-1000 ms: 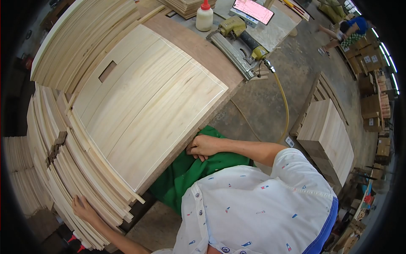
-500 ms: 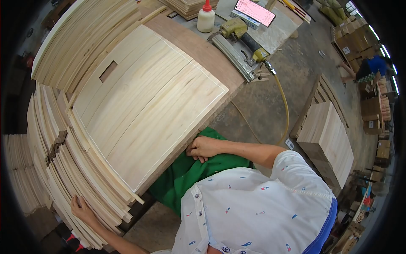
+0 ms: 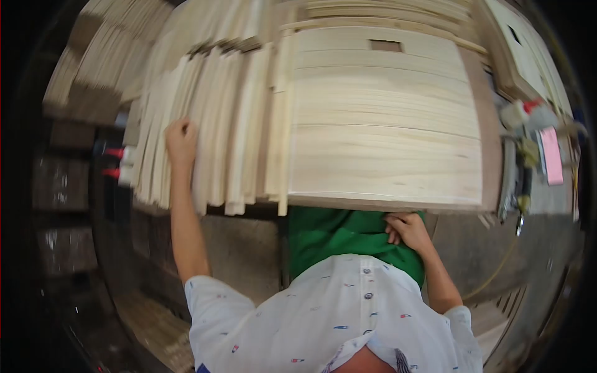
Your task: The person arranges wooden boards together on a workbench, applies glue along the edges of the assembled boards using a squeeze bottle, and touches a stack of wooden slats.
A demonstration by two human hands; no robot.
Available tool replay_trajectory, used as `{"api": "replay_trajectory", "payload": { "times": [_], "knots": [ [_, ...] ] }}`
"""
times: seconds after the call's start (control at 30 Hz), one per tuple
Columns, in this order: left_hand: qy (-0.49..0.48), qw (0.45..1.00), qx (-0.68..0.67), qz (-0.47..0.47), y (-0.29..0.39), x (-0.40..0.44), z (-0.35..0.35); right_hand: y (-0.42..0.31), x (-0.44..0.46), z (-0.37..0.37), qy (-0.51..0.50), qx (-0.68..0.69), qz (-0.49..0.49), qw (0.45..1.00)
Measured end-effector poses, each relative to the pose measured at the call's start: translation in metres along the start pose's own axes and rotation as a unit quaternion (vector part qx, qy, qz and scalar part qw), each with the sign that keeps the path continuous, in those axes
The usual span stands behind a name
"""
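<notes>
My left hand (image 3: pixel 181 140) is closed, like a fist, over the stack of pale wooden strips (image 3: pixel 214 133); blur hides whether a strip is in its fingers. My right hand (image 3: pixel 405 230) lies in front of the green apron (image 3: pixel 336 233), just below the table's front edge. Its fingers are curled in, and anything inside them is hidden. To the right of the strips lies a flat panel of pale boards (image 3: pixel 379 149) with a small rectangular slot near its far side.
A nail gun (image 3: pixel 523 168), a white glue bottle with a red cap (image 3: pixel 516 114) and a phone with a pink screen (image 3: pixel 550 155) sit at the right. Red-tipped bottles (image 3: pixel 124 165) stand left of the strips. More stacked wood (image 3: pixel 109 56) rises at the far left.
The view has swung left, so the strips and panel now lie straight ahead. My left hand has moved farther up the strips and closed. My right hand stays by the apron.
</notes>
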State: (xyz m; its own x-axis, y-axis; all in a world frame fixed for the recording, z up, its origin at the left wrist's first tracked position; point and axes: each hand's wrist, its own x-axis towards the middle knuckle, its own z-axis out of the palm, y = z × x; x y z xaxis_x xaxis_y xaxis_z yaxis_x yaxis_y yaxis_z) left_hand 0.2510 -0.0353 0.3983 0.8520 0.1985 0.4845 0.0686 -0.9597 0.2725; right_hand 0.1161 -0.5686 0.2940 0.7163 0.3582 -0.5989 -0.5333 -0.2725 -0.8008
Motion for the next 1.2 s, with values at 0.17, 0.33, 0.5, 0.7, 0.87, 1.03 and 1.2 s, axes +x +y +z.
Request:
{"api": "replay_trajectory", "payload": {
  "times": [0.17,0.33,0.5,0.7,0.87,1.03,1.2],
  "knots": [
    [-0.013,0.998,0.027,-0.05,0.013,-0.002,-0.005,0.007,0.0,-0.001,0.026,0.064,0.03,0.997],
    [-0.019,0.997,0.039,-0.071,0.02,-0.001,-0.006,0.006,-0.001,-0.001,0.026,0.061,0.033,0.997],
    [-0.014,0.996,0.058,-0.069,0.024,0.0,-0.005,0.005,0.0,-0.001,0.026,0.05,0.027,0.998],
    [0.034,0.989,0.139,-0.036,0.03,-0.006,0.003,0.006,-0.002,-0.001,0.042,0.054,0.028,0.997],
    [0.04,0.999,-0.032,-0.005,0.06,0.002,-0.014,-0.015,-0.02,-0.003,-0.003,-0.029,-0.025,0.999],
    [0.117,0.953,-0.274,0.058,0.159,0.014,-0.097,-0.049,-0.044,-0.007,0.011,-0.009,-0.011,1.0],
    [0.1,0.84,-0.39,0.364,0.25,0.001,-0.199,-0.078,-0.077,-0.027,0.071,-0.007,-0.137,0.988]
  ]
}}
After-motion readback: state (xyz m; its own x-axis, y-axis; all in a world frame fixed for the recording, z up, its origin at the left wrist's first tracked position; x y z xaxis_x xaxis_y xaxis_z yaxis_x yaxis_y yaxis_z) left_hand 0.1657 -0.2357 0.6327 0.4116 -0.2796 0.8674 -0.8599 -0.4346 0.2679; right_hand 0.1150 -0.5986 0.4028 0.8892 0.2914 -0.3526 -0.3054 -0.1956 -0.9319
